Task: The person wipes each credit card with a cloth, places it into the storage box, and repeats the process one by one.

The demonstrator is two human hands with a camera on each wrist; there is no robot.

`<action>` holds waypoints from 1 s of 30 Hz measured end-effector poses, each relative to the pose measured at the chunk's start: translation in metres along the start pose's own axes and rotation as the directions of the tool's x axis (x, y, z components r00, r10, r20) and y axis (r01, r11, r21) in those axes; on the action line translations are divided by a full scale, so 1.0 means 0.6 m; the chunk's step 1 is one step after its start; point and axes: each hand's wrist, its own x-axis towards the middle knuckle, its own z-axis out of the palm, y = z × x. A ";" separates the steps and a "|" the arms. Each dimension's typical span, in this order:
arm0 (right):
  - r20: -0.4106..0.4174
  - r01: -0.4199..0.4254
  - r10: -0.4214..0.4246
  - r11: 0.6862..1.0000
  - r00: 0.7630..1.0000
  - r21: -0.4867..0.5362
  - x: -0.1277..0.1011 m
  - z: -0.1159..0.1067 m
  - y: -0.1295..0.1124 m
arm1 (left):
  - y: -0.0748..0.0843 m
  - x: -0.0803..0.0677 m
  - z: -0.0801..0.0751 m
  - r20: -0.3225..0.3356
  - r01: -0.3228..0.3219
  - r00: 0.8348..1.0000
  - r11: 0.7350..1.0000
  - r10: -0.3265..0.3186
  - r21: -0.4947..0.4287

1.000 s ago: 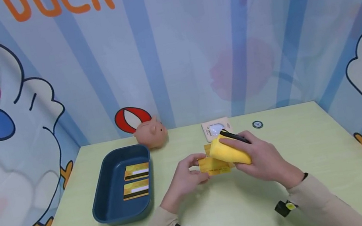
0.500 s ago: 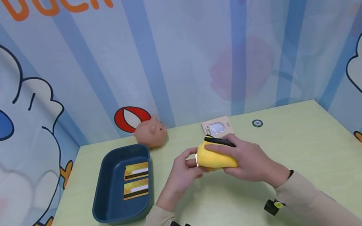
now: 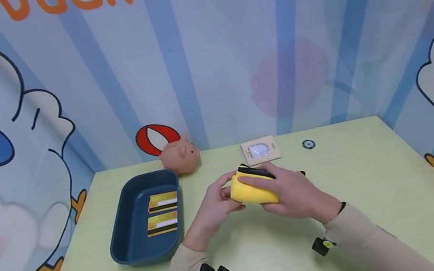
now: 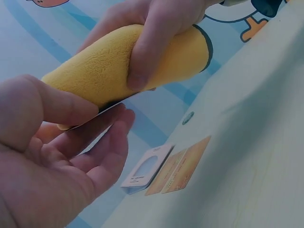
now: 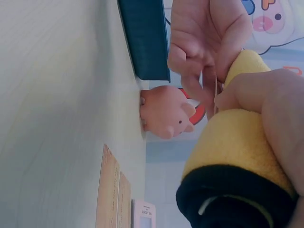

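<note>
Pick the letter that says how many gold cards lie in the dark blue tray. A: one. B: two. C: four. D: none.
B: the head view shows two gold cards with dark stripes lying one behind the other in the dark blue tray.

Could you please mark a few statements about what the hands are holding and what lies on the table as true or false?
1. The right hand grips a yellow cloth. True.
2. The blue tray holds three cards. False: two gold cards lie in it.
3. The left hand pinches a thin card beneath the cloth. True, as the left wrist view shows.
4. The pink pig stands inside the tray. False: it stands on the table behind the tray.
5. Two more cards lie flat on the table beside a white packet. True.
</note>
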 end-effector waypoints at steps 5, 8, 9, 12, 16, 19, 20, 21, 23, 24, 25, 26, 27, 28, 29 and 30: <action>-0.070 0.016 -0.019 0.999 0.997 -0.035 0.002 0.010 -0.011 | -0.001 -0.004 0.004 0.023 -0.036 0.999 0.997 0.037 -0.072; -0.108 0.014 -0.020 0.999 0.994 -0.053 0.004 0.015 -0.016 | 0.002 -0.005 0.006 0.029 -0.052 0.998 0.995 0.055 -0.091; -0.119 0.011 -0.018 0.998 0.993 -0.056 0.004 0.015 -0.018 | 0.003 -0.006 0.006 0.027 -0.055 0.998 0.994 0.057 -0.091; -0.133 0.004 -0.013 0.998 0.991 -0.067 0.007 0.016 -0.021 | 0.008 -0.007 0.006 0.014 -0.058 0.998 0.994 0.059 -0.090; -0.129 0.004 -0.013 0.997 0.992 -0.071 0.008 0.015 -0.023 | 0.015 -0.011 0.003 -0.009 -0.060 0.998 0.996 0.059 -0.072; -0.125 0.006 -0.015 0.998 0.992 -0.069 0.008 0.013 -0.023 | 0.019 -0.013 0.002 -0.016 -0.066 0.998 0.996 0.065 -0.061; -0.125 0.006 -0.014 0.998 0.992 -0.067 0.008 0.013 -0.022 | 0.020 -0.013 0.002 -0.018 -0.067 0.998 0.996 0.066 -0.059; -0.124 0.005 -0.013 0.998 0.992 -0.066 0.009 0.012 -0.023 | 0.021 -0.014 0.002 -0.019 -0.070 0.997 0.996 0.069 -0.056; -0.124 0.005 -0.013 0.998 0.992 -0.061 0.009 0.010 -0.023 | 0.022 -0.015 0.001 -0.024 -0.075 0.997 0.996 0.074 -0.053; -0.122 0.004 -0.011 0.998 0.992 -0.061 0.009 0.009 -0.023 | 0.023 -0.016 0.000 -0.026 -0.076 0.997 0.996 0.075 -0.051; -0.121 0.002 -0.009 0.998 0.993 -0.063 0.008 0.008 -0.023 | 0.023 -0.016 -0.001 -0.028 -0.077 0.997 0.996 0.076 -0.048; -0.118 -0.001 -0.007 0.998 0.993 -0.064 0.008 0.006 -0.024 | 0.023 -0.016 -0.001 -0.031 -0.078 0.997 0.996 0.076 -0.046; -0.116 -0.002 -0.006 0.998 0.993 -0.067 0.007 0.005 -0.024 | 0.023 -0.016 -0.002 -0.035 -0.075 0.997 0.996 0.073 -0.045; -0.111 -0.003 -0.004 0.998 0.994 -0.071 0.006 0.004 -0.024 | 0.022 -0.016 -0.003 -0.040 -0.077 0.996 0.996 0.075 -0.044; -0.108 -0.004 -0.004 0.997 0.994 -0.074 0.006 0.003 -0.025 | 0.021 -0.016 -0.004 -0.044 -0.079 0.996 0.996 0.077 -0.044; -0.104 -0.004 -0.004 0.997 0.995 -0.078 0.005 0.002 -0.025 | 0.020 -0.016 -0.005 -0.049 -0.084 0.995 0.995 0.082 -0.046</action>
